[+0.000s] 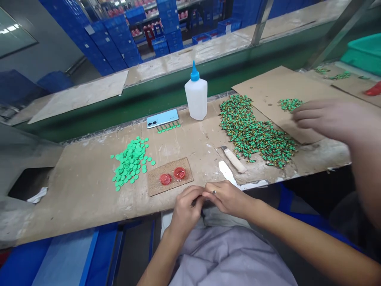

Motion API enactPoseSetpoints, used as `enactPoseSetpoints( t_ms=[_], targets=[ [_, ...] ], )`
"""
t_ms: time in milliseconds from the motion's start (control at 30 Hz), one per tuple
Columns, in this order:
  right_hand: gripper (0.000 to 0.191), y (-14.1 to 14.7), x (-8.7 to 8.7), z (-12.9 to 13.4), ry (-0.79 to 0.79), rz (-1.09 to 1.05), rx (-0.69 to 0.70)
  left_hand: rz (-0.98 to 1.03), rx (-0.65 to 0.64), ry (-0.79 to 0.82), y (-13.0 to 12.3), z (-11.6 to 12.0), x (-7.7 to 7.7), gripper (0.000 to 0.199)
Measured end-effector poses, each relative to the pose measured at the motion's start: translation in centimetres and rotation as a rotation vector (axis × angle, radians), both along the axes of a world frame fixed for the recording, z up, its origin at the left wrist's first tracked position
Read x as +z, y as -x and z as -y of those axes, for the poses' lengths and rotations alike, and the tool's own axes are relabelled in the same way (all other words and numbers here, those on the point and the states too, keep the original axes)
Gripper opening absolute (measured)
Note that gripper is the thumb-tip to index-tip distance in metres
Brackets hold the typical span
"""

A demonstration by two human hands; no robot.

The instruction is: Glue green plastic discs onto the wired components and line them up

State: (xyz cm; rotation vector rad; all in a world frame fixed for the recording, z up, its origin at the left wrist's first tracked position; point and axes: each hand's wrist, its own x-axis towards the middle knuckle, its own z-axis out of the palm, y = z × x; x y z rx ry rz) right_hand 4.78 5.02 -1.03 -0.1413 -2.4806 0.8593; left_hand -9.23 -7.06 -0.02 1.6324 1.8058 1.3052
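Note:
My left hand (188, 205) and my right hand (224, 196) meet at the table's front edge, fingers pinched together around something too small to make out. A small metallic tip shows at my right hand's fingers. Just beyond them, a brown board (155, 187) bears two small red cups (179, 173). Green discs (131, 161) lie in a loose pile to the left. Right of the board are a knife with a pale handle (235, 160) and a large heap of small green and gold pieces (253, 131).
A white bottle with a blue cap (196, 98) stands at the back, beside a light blue phone (162, 118) and a row of green-based pieces (169, 127). Another person's hand (324, 117) reaches over cardboard at right. A green basket (364, 53) stands far right.

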Motion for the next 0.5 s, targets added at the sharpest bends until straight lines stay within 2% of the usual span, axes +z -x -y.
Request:
enactPoseSetpoints(
  t_ms=[133, 300, 367, 500],
  targets=[
    [0.044, 0.1, -0.5, 0.0, 0.011, -0.021, -0.009, -0.011, 0.010, -0.023, 0.0, 0.0, 0.1, 0.017],
    [0.056, 0.5, -1.2, 0.4, -0.158, 0.077, -0.064, -0.018, -0.022, -0.060, 0.5, -0.3, 0.0, 0.020],
    [0.054, 0.9, -2.2, 0.3, -0.209, 0.161, -0.065, -0.033, -0.013, -0.137, 1.1, -0.5, -1.1, 0.019],
    [0.048, 1.2, -3.2, -0.5, -0.295, 0.409, 0.015, -0.054, -0.008, -0.253, 2.4, -0.8, -4.8, 0.016]
  ],
)
